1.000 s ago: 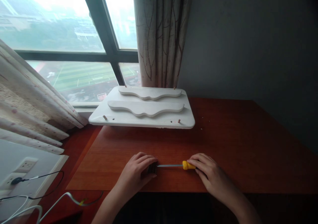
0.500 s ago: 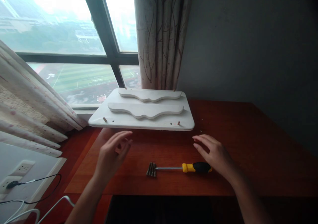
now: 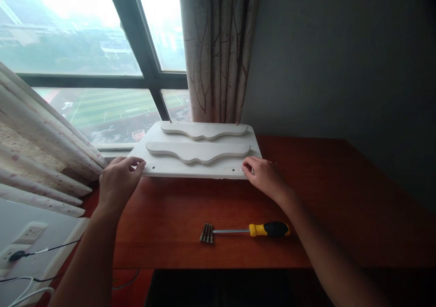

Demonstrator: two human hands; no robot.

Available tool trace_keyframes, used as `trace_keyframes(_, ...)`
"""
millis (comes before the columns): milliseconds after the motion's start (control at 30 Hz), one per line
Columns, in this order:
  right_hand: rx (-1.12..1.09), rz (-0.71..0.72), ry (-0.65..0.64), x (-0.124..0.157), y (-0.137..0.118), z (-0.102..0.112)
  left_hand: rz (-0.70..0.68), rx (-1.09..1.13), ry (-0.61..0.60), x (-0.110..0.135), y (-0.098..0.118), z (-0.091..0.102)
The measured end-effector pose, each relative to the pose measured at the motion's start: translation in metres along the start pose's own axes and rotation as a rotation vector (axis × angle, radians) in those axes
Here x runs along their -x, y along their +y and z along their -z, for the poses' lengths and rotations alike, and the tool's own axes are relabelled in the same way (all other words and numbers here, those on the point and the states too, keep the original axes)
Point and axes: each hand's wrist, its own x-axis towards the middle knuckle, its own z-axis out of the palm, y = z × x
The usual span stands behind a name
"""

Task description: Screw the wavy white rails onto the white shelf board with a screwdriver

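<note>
Both hands have left the space above the table's near side and come forward to the front corners of the white board (image 3: 194, 171), while the screwdriver (image 3: 269, 229) and the small row of screws (image 3: 206, 233) stay put on the table (image 3: 327, 198). From where I stand, the left hand (image 3: 119, 180) has thumb and fingertips drawn close together at the board's left front corner, and the right hand (image 3: 267, 175) does likewise at the right one. Whatever sits between those fingertips is hidden, so I can't tell whether either is pinching anything.

Two curved white pieces, the far one (image 3: 204, 129) and the near one (image 3: 199, 150), lie on top of the board, which rests on the table by the window (image 3: 116, 111). A hole shows just beside each hand, left (image 3: 153, 167) and right (image 3: 233, 170).

To my eye, this wants a light, even touch on both sides at once. Pressing hard on the front edge could tip the board, and a jolt could slide the loose-looking curved pieces; keeping fingertips off the holes helps too.
</note>
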Motion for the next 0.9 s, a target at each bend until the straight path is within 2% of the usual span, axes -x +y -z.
trace_keyframes(167,0.009,0.007,0.011,-0.001,0.003,-0.006,0.027,0.068,-0.04,0.0,-0.012,-0.005)
trace_keyframes(300,0.004,0.019,0.022,0.001,0.009,-0.007,-0.018,0.079,-0.012,0.003,-0.009,-0.009)
trace_keyframes(667,-0.03,-0.003,0.082,0.04,0.049,0.011,-0.145,0.241,0.012,0.039,0.033,-0.013)
trace_keyframes(900,-0.007,-0.06,0.144,0.076,0.055,0.026,-0.197,0.264,-0.015,0.06,0.056,-0.009)
